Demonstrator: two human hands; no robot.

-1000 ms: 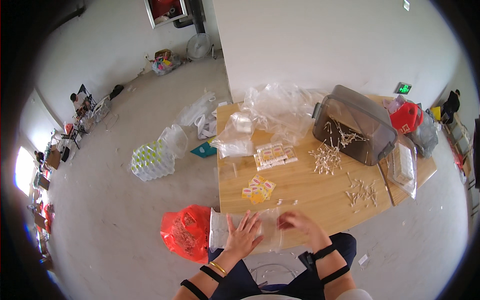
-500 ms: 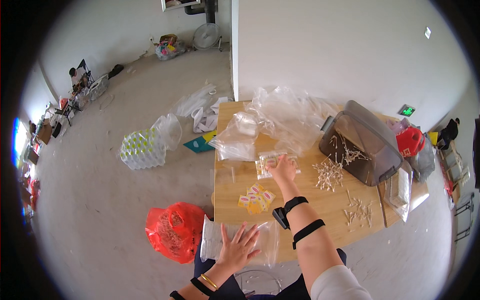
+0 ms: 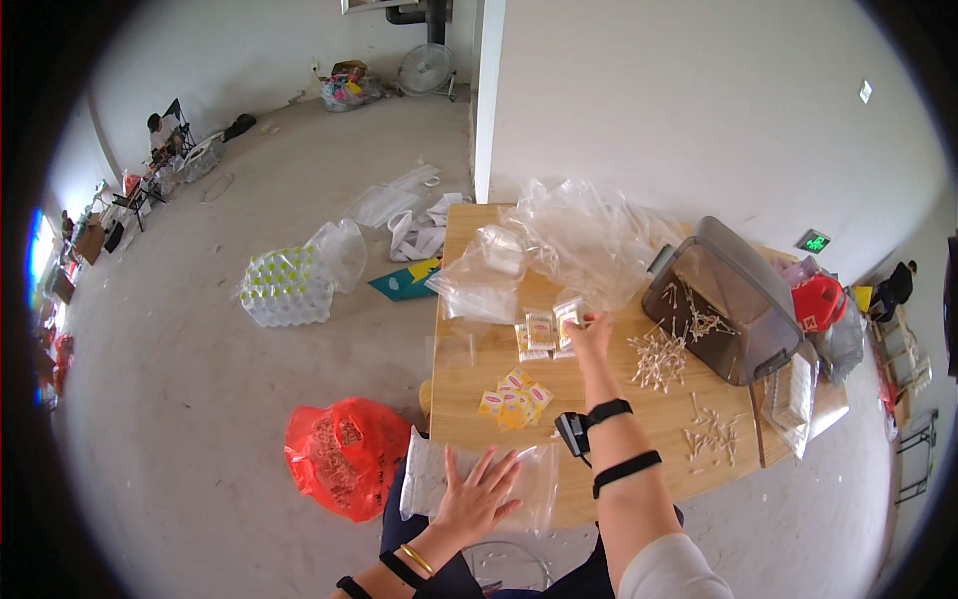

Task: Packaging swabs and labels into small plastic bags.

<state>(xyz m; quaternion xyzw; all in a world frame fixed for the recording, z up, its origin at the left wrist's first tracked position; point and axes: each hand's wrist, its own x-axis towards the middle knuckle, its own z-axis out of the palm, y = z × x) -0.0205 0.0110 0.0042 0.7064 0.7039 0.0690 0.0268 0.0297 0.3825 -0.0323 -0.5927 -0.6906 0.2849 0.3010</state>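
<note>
One pale wood-grain table stands beside a white wall on a grey concrete floor. At its near edge, the left hand lies flat, fingers spread, on a clear plastic bag; the right hand pinches a small clear-wrapped packet beside similar packets, beyond yellow-and-white cards.

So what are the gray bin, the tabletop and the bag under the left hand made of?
Gray bin: probably rigid plastic, smooth, as its walls look smoky and translucent. Tabletop: wood or wood-look laminate, smooth, judging by its tan colour. Bag under the left hand: likely thin, glossy plastic film, see-through and creased.
</note>
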